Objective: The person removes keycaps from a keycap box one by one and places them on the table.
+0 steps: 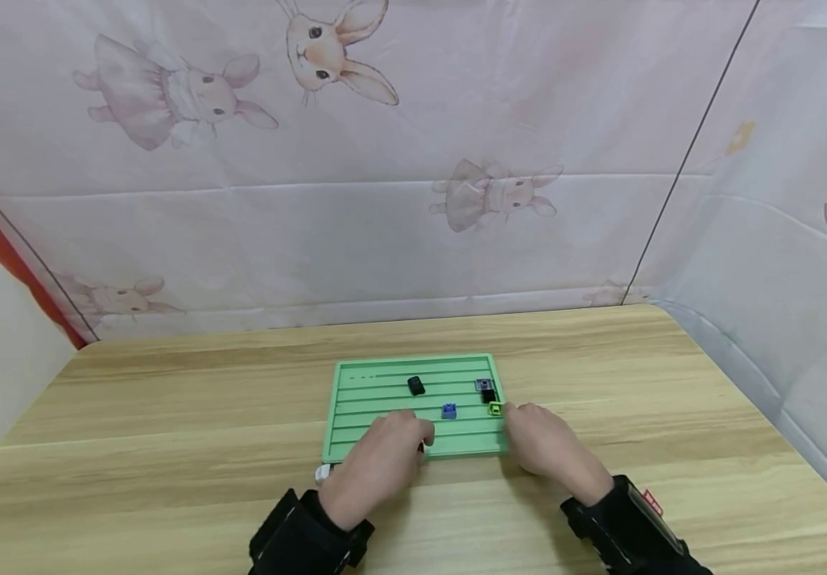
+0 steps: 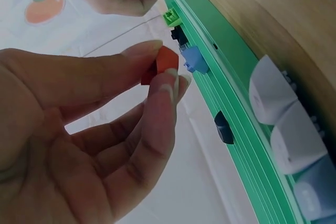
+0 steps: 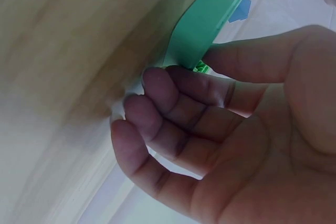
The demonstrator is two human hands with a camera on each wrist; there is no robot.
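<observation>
Over the front edge of a ridged green tray (image 1: 377, 395), my left hand (image 1: 377, 459) pinches a small red block-like piece (image 2: 168, 60) between thumb and fingertips. My right hand (image 1: 546, 443) grips the tray's front right corner, thumb on one side and curled fingers on the other. Close by that hand, a lime green piece (image 1: 495, 409), a small black piece (image 1: 488, 396) and a purple piece (image 1: 484, 384) form a short column along the tray's right side. A blue piece (image 1: 449, 411) sits between the hands, and a black piece (image 1: 416, 386) lies farther back.
White pieces (image 2: 270, 90) and a grey-blue piece (image 2: 316, 190) stand in a row beside the tray's near edge, mostly behind my left hand in the head view. The wooden table (image 1: 191, 415) meets a rabbit-printed cloth (image 1: 356, 247) at its back.
</observation>
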